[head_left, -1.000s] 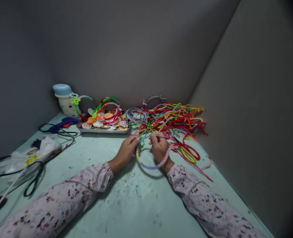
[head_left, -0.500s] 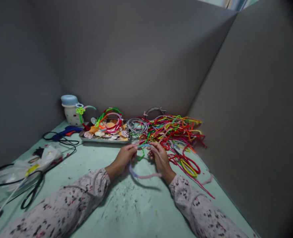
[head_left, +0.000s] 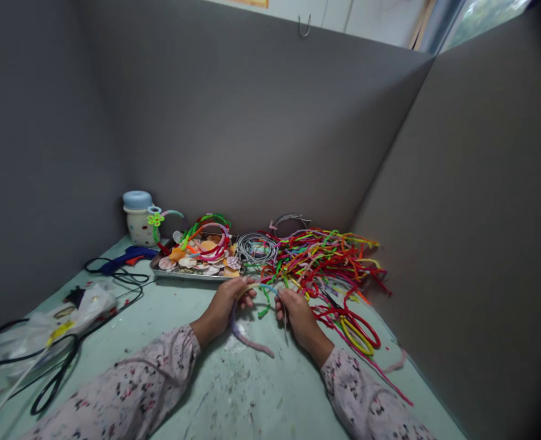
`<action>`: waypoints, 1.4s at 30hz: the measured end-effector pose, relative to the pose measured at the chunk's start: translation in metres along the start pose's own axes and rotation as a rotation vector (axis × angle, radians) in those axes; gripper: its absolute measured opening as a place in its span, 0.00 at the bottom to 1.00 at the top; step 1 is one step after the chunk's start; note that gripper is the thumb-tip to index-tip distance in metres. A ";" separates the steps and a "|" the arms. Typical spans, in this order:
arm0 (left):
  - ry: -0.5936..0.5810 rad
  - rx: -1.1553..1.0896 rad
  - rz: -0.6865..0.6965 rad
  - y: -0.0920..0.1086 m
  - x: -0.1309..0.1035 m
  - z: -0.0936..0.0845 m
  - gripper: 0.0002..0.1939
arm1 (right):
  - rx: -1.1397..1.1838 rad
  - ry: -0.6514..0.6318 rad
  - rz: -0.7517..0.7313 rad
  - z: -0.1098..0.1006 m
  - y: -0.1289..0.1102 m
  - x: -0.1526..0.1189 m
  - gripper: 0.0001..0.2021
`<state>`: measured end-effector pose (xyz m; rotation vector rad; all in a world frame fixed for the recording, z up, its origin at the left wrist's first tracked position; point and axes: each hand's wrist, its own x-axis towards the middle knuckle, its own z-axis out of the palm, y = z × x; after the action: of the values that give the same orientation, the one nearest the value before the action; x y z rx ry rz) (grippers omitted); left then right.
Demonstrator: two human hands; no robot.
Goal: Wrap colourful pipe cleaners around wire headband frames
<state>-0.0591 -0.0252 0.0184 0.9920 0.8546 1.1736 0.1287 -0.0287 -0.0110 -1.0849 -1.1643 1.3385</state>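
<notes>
A pastel pipe cleaner [head_left: 264, 286] arches between my two hands, its blue stretch showing in the gap. My left hand [head_left: 228, 304] pinches it at the left, and a purple and pink tail hangs below, curving toward the right over the table. On the other side my right hand [head_left: 298, 315] grips the strand between thumb and fingers, with a thin pale end pointing down beneath them. A twisted green piece [head_left: 264, 304] lies on the table between the hands.
Behind my hands are a metal tray [head_left: 183, 275] of shells, coiled silver wire [head_left: 257, 247] and a heap of coloured pipe cleaners [head_left: 329, 253]. Yellow-handled scissors [head_left: 357, 336] lie right. Leftward are a lidded jar [head_left: 140, 220], a blue glue gun [head_left: 126, 260], black cables and a plastic bag [head_left: 89, 305].
The view has tilted up, so the table items appear lower. The purple and pink tail has swung down and left, away from my right wrist. Both hands still hold the strand.
</notes>
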 end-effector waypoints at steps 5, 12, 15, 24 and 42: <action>0.030 -0.113 -0.044 -0.004 0.004 -0.002 0.14 | 0.226 0.127 0.012 -0.002 -0.004 0.004 0.19; 0.041 -0.164 -0.044 -0.005 0.003 -0.001 0.11 | 0.398 0.190 0.050 -0.003 -0.007 0.005 0.18; 0.039 -0.148 -0.036 -0.006 0.001 -0.001 0.14 | 0.406 0.193 0.069 -0.004 -0.007 0.006 0.17; 0.083 -0.060 0.025 -0.002 0.016 0.014 0.14 | 0.555 0.190 0.072 -0.004 -0.008 0.008 0.12; 0.173 -0.051 0.069 -0.032 0.045 0.056 0.21 | 0.720 0.220 0.064 -0.017 -0.015 0.025 0.13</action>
<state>0.0115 0.0062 0.0058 0.8937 0.9283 1.3480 0.1448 -0.0018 0.0012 -0.7115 -0.4183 1.4756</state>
